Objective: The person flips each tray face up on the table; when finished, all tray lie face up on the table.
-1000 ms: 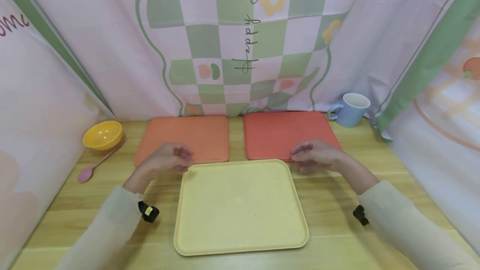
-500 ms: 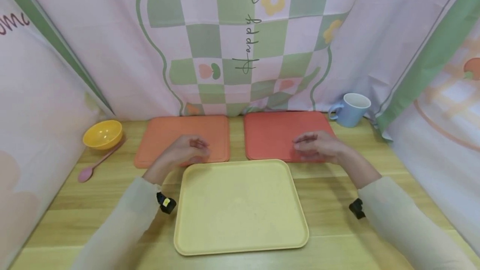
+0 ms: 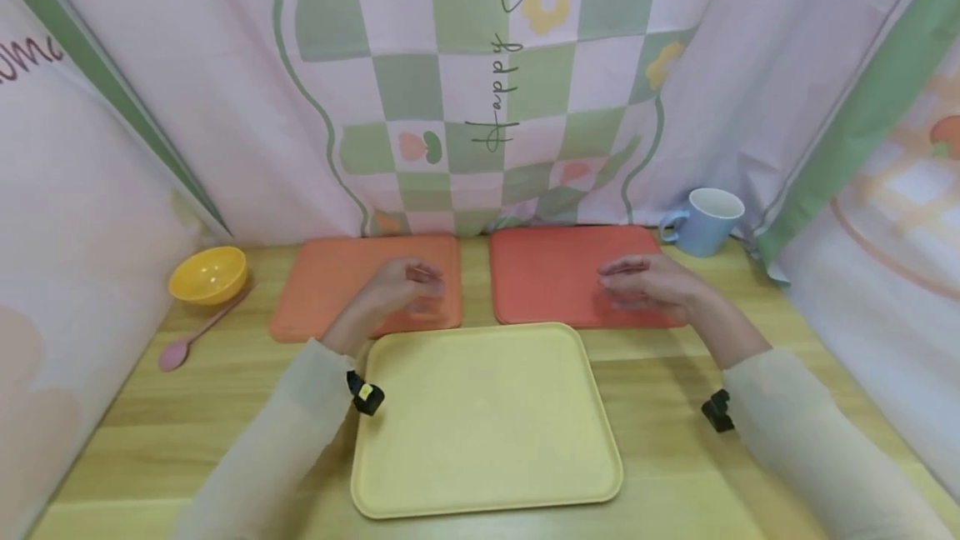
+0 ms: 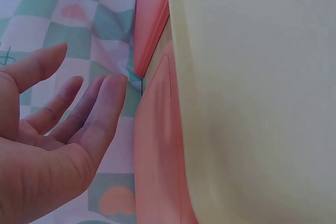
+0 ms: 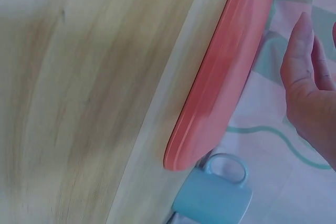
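My left hand [image 3: 397, 286] hovers over the right part of the orange tray [image 3: 322, 290], its fingers loosely bent and nothing between them. In the left wrist view, the thumb and fingertips [image 4: 114, 87] stand apart from one another. Above the right side of the red tray [image 3: 536, 273], my right hand [image 3: 648, 283] also holds nothing, fingers relaxed and pointing inward. A pale yellow tray [image 3: 487, 423] lies on the table in front of these two, nearest the body. Only part of the right hand [image 5: 310, 87] shows in its wrist view.
At the back left stands a yellow bowl [image 3: 210, 276], with a pink spoon [image 3: 198, 332] beside it. A light blue mug [image 3: 705, 223] is at the back right corner. Printed curtains [image 3: 480, 90] enclose the wooden table [image 3: 675, 457] at the back and sides.
My left hand has moved right and away from the body, from the yellow tray's far left corner to over the orange tray. My right hand has shifted slightly farther back and right.
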`<act>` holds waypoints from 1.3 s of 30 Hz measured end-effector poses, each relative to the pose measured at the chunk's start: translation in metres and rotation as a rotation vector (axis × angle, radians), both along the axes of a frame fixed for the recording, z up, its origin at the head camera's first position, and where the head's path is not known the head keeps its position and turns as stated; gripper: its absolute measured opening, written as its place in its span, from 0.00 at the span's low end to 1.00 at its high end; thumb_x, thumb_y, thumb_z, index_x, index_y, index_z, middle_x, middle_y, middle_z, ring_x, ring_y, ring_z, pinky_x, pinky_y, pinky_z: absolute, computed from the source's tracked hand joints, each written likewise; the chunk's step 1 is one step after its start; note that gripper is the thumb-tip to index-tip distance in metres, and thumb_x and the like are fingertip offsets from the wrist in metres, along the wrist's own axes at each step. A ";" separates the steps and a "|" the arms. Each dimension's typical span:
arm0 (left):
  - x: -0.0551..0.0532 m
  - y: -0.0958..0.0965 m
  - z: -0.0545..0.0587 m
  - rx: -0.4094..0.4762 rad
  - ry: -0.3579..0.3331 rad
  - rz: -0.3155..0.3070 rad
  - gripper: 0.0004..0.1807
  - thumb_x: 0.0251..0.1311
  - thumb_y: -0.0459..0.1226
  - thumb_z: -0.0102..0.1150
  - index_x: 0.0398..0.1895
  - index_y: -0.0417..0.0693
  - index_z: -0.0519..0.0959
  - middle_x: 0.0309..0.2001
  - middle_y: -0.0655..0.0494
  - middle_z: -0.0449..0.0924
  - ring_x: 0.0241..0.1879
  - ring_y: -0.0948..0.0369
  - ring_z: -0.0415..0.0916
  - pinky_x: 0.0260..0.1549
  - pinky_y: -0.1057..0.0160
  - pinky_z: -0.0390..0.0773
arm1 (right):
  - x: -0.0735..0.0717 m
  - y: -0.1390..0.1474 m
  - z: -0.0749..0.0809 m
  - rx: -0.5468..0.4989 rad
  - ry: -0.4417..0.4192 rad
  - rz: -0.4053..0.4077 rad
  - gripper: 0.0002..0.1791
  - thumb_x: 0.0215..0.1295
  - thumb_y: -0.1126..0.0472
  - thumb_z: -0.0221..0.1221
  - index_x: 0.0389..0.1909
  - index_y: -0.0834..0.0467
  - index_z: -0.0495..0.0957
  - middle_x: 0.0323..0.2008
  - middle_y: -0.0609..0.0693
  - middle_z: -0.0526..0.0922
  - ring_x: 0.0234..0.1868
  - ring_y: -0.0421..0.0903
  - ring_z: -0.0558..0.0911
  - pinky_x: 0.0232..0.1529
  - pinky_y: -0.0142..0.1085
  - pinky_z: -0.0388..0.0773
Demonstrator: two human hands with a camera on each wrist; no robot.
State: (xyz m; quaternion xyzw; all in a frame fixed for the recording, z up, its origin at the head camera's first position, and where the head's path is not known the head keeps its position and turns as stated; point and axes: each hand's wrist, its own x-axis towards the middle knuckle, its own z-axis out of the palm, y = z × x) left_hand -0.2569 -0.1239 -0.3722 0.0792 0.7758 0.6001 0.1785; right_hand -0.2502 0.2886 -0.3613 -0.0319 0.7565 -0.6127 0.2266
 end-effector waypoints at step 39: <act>-0.041 0.056 -0.014 0.109 -0.098 0.029 0.26 0.65 0.31 0.64 0.64 0.30 0.72 0.45 0.48 0.80 0.51 0.42 0.78 0.54 0.48 0.80 | -0.035 0.065 -0.008 0.063 -0.015 -0.119 0.29 0.77 0.62 0.56 0.71 0.72 0.59 0.42 0.42 0.86 0.46 0.40 0.85 0.57 0.41 0.81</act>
